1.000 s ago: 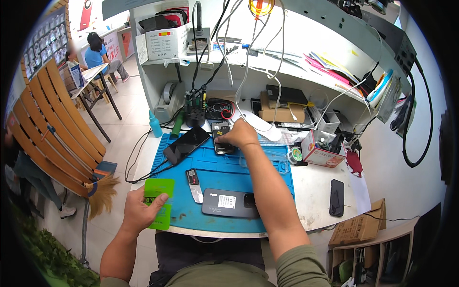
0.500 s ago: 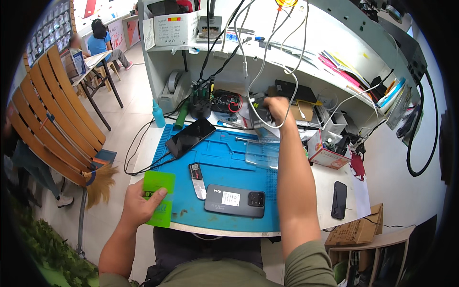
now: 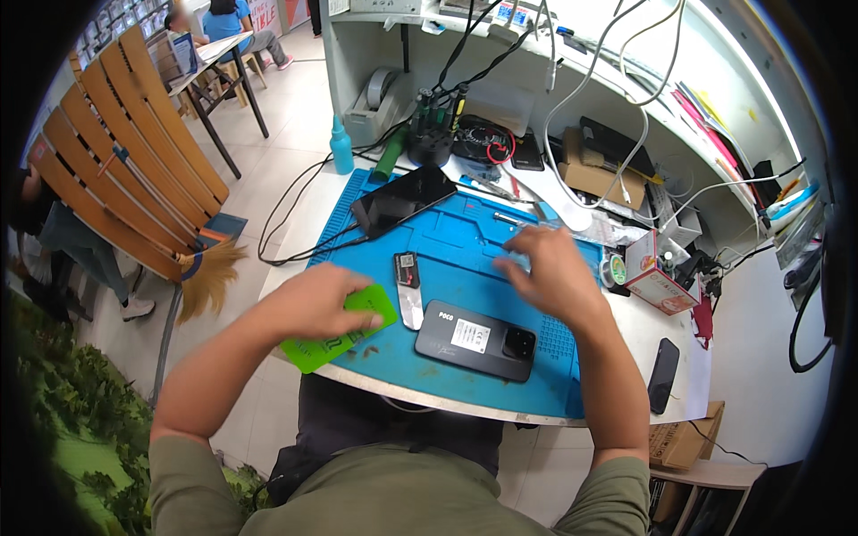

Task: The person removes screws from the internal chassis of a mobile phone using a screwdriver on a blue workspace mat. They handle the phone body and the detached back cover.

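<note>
My left hand [image 3: 331, 302] grips a green card [image 3: 313, 353] over the front left of the blue mat [image 3: 451, 281]. My right hand [image 3: 545, 268] is above the mat's right part, fingers apart and slightly blurred, with no held item visible. Below it lies a grey phone [image 3: 438, 339], back up, with a white label and a dark camera bump. A small dark part with a silver strip [image 3: 409, 304] lies between my hands. A black phone [image 3: 402, 201] with cables rests at the mat's upper left.
A screwdriver holder [image 3: 429, 143], blue bottle [image 3: 341, 152] and cables crowd the bench's back. A carton of tools [image 3: 657, 277] and another phone [image 3: 663, 375] are at the right. A slatted wooden piece [image 3: 125, 161] and broom [image 3: 206, 277] stand left; people [image 3: 232, 27] sit beyond.
My right hand reached back with a dark phone, released it and returned over the mat. My left hand moved forward and right with the green card. The view has shifted.
</note>
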Motion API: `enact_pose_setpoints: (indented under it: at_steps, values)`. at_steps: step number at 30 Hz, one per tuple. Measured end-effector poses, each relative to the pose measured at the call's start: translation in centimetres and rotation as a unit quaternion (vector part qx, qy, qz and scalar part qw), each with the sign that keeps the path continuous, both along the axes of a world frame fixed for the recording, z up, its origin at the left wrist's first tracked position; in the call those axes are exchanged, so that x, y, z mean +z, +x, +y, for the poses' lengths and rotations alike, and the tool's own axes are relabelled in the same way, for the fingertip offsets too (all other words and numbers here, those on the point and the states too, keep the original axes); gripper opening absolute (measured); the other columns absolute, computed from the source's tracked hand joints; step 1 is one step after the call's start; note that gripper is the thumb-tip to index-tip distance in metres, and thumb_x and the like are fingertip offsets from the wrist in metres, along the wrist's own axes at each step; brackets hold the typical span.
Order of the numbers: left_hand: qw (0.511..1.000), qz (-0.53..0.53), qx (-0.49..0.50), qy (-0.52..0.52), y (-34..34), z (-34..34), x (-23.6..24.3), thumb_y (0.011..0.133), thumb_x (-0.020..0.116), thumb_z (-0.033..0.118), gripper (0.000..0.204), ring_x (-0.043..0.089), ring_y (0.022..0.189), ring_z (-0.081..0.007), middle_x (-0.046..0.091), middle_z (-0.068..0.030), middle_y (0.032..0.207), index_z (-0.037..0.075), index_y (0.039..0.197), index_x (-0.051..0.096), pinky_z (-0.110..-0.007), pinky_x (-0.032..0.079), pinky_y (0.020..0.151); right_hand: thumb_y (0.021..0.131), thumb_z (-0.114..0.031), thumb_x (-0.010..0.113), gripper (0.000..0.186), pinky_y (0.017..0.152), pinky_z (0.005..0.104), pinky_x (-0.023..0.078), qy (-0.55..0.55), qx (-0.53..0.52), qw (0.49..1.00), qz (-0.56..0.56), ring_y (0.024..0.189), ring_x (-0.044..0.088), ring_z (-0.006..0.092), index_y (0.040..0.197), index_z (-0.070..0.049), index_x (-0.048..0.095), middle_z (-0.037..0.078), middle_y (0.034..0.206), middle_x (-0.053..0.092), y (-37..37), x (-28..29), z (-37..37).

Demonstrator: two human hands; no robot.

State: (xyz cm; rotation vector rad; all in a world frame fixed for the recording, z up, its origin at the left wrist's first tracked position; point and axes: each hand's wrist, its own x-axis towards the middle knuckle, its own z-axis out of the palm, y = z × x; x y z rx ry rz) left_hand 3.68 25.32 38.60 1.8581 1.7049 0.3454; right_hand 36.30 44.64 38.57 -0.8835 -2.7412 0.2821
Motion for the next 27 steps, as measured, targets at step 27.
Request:
enact_pose_setpoints:
  at_steps: [27]
  values:
    - [0.936,-0.241,0.164,-0.198,3.1,2.2,-1.8,0.090,0.094,0.032,0.040,0.072,0.068,-0.0111,0.083,-0.0078,0.088,-0.003,0.109,0.089,-0.029,0.055,0.065,0.085,-0.044,0.098,0.068,0.109,0.0491,0.053,-0.217,0.182,0.958,-0.051,0.123,0.066,0.0376,0.147,-0.023,0.080,0.012,0.135,0.070,-3.2,-1.1,-4.9]
